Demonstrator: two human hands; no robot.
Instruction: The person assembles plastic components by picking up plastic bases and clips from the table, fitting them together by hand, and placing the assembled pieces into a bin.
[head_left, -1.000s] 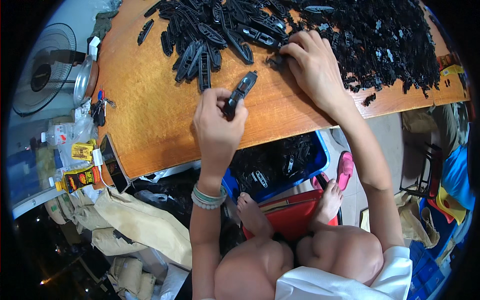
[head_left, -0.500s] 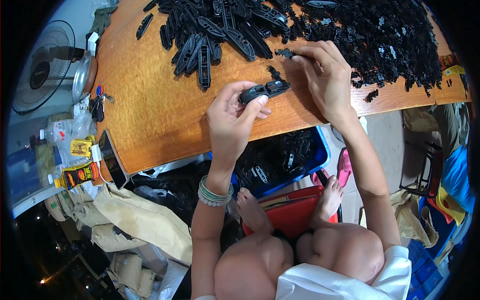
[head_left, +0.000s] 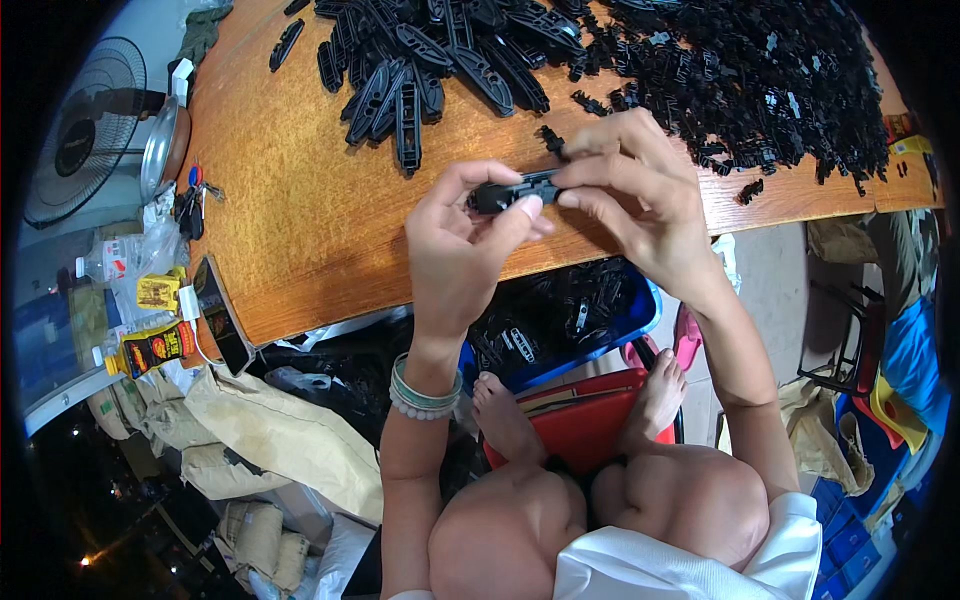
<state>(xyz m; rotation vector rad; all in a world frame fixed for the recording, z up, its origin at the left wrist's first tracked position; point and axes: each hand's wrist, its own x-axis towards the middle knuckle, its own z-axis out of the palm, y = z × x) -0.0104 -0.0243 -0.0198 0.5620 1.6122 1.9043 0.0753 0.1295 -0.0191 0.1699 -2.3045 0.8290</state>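
My left hand (head_left: pixel 458 235) is closed around one end of a long, slotted black plastic housing (head_left: pixel 508 193), held just above the near edge of the wooden table. At its other end, the thumb and fingers of my right hand (head_left: pixel 648 190) pinch the housing. Inside the slot a small dark clip seems to lie, partly covered by my fingertips. A loose small black clip (head_left: pixel 549 140) rests on the table just beyond my right fingers. Farther back lies a heap of similar black housings (head_left: pixel 425 60), and on the right spreads a large pile of small black clips (head_left: pixel 760 80).
Beneath the table edge a blue bin (head_left: pixel 650 305) holds more black parts. A phone (head_left: pixel 222 320) and keys (head_left: pixel 195 200) lie along the table's left side, near a fan (head_left: pixel 85 130). A red stool or box (head_left: pixel 580 425) stands between my feet.
My right hand has moved left and nearer, bringing a small black clip from beside the pile to the housing. The left hand still holds the housing, shifted slightly left.
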